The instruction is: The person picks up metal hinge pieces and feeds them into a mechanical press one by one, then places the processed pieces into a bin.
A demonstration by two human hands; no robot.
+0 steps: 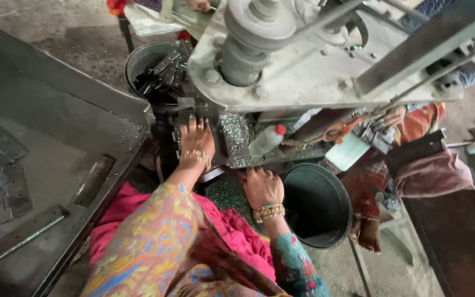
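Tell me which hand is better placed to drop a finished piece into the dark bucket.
Probably the right hand: it rests beside the rim of the dark bucket. The left hand lies farther off, up on the machine bed.

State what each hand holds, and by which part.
Left hand lies flat on a dark metal piece at the grey machine. Right hand: grip cannot be told.

Machine head (303, 71) blocks above (bucket (317, 206) rt).
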